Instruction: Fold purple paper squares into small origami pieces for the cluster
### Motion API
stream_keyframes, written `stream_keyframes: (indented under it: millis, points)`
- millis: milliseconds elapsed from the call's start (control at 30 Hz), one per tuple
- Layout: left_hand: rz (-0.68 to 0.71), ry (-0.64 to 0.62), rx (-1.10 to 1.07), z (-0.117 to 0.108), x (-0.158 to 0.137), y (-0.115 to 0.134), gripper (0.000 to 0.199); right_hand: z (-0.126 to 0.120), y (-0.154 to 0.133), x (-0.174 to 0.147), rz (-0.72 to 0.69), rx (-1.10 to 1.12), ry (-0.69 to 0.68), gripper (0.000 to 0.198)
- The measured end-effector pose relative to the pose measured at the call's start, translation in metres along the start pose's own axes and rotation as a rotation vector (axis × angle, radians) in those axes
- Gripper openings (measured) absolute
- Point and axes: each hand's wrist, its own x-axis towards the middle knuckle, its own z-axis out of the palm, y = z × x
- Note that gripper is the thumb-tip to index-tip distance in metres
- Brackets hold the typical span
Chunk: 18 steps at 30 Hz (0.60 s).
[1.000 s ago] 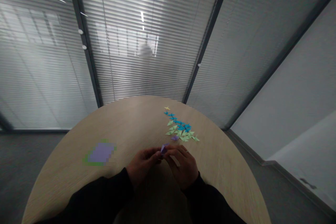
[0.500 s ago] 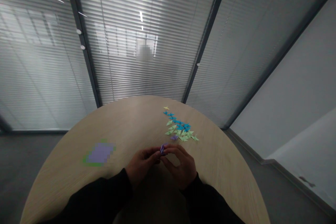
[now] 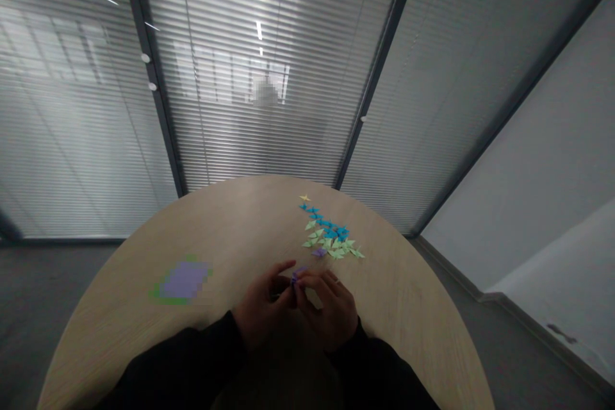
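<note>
Head view: right hand (image 3: 331, 309) is pinching a purple paper piece (image 3: 294, 278) at dial centre—shape seemingly unfinished; left hand (image 3: 263, 301) is cupping beside it, index raised, grip unclear. Completed-looking folded pieces (image 3: 331, 233) are lying at one o'clock—pixelated purple patch (image 3: 185, 280), unreadable, at nine.

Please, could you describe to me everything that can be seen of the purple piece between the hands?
The purple piece is small and looks like folded paper, lighter on its upper part and darker below. It is held up over the table, pinched by the right hand, which hides much of it. The left hand is close against its other side; whether it grips too, I cannot tell. Its exact shape is too small to make out.
</note>
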Motion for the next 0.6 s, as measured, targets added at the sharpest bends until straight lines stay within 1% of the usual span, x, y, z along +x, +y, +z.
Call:
stream_keyframes:
  millis: [100, 167, 233, 333, 433, 533, 600]
  points:
    - [0.07, 0.021, 0.038, 0.0023, -0.0031, 0.0031, 0.058, 0.0033, -0.0039, -0.002, -0.051, -0.046, -0.016, 0.013]
    - [0.091, 0.022, 0.037, 0.0025, -0.0036, 0.0038, 0.049, 0.0044, -0.0057, -0.003, -0.048, -0.06, -0.013, 0.012]
    - [0.088, 0.02, 0.032, 0.0018, -0.0029, 0.0031, 0.044, 0.0044, -0.0066, -0.0029, -0.031, -0.067, 0.0, 0.012]
    - [0.054, 0.044, 0.018, 0.0002, -0.0007, 0.0011, 0.046, 0.0039, -0.0073, -0.0018, -0.019, -0.08, 0.024, 0.012]
    - [0.008, 0.059, -0.018, -0.0002, 0.0002, 0.0016, 0.05, 0.0048, -0.0082, -0.0008, -0.04, -0.118, 0.022, 0.012]
    - [0.021, 0.076, -0.048, 0.0025, -0.0014, 0.0038, 0.055, 0.0068, -0.0088, -0.0006, -0.074, -0.16, 0.026, 0.013]
    - [0.0, 0.064, -0.09, 0.0054, -0.0029, 0.0045, 0.059, 0.008, -0.0088, -0.0007, -0.084, -0.17, 0.044, 0.013]
